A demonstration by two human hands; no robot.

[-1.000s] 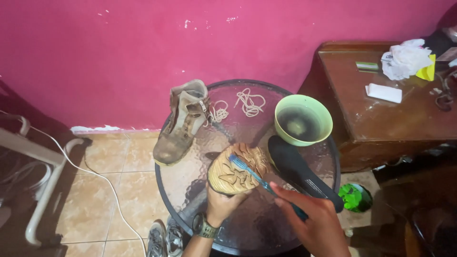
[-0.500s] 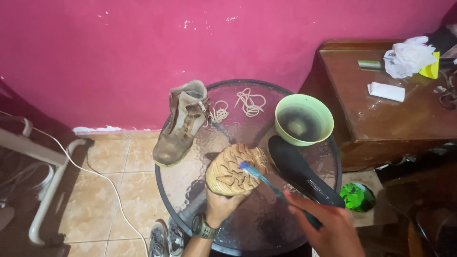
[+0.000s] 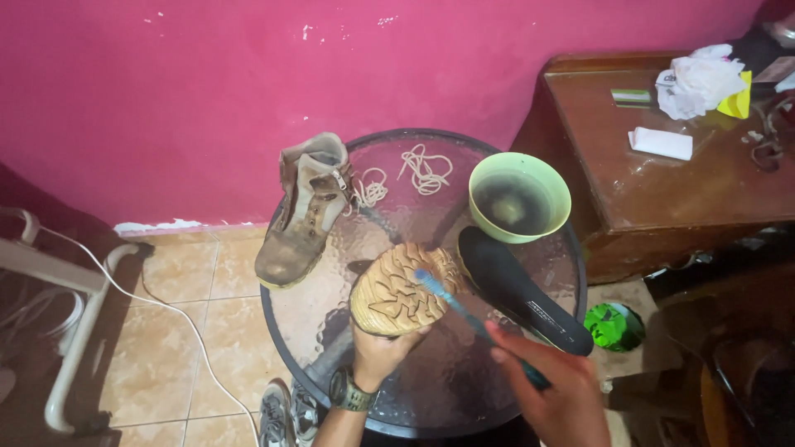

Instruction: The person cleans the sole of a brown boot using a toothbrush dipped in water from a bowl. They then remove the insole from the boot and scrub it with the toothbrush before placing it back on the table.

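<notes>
My left hand (image 3: 377, 354), with a watch on its wrist, grips a tan boot (image 3: 406, 290) turned sole-up over the round glass table (image 3: 331, 314). In my right hand (image 3: 559, 393) is a blue toothbrush (image 3: 472, 319), and its bristle end rests on the boot's tan tread. The second boot (image 3: 302, 211) stands upright at the table's left edge, unlaced. A black insole (image 3: 522, 290) lies to the right of the held boot. A green bowl (image 3: 519, 196) of dark water stands behind the insole.
Loose laces (image 3: 422, 170) lie at the back of the table. A brown wooden cabinet (image 3: 662, 182) with cloth and papers stands at the right. A green object (image 3: 613, 324) sits on the floor. A white frame and cable (image 3: 91, 281) are at the left. A sandal (image 3: 277, 414) lies under the table.
The toothbrush head has moved slightly across the sole, and my right hand has shifted a little to the right and down. The boot stays held in place.
</notes>
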